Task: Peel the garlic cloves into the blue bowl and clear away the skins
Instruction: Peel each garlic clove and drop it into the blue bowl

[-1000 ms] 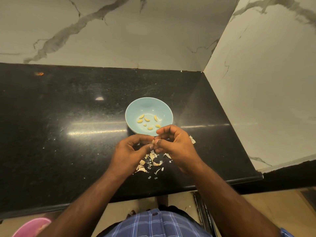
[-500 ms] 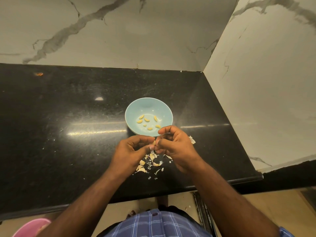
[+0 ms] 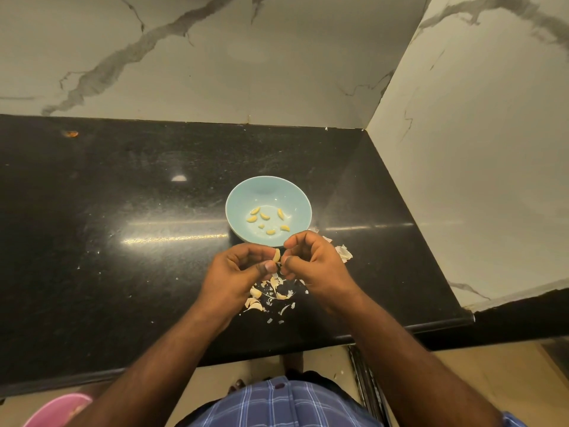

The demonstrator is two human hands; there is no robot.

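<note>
A light blue bowl (image 3: pixel 268 192) stands on the black counter (image 3: pixel 123 229) and holds several peeled yellow garlic cloves (image 3: pixel 264 216). Just in front of its near rim, my left hand (image 3: pixel 237 269) pinches a pale garlic clove (image 3: pixel 276 255) between thumb and fingers. My right hand (image 3: pixel 314 260) faces it with curled fingers, its thumb and fingertips at the clove's lower end. A heap of loose garlic skins (image 3: pixel 271 292) lies on the counter under both hands, and one bigger skin piece (image 3: pixel 344 252) lies to the right of my right hand.
Marble walls (image 3: pixel 462 149) close off the counter at the back and on the right. The counter's front edge (image 3: pixel 92 377) runs just before my body. A pink object (image 3: pixel 58 409) shows at the bottom left, below the counter.
The clove now shows more plainly between my fingertips, bare and yellowish. Both hands stayed in the same spot in front of the bowl, with only small finger movement.
</note>
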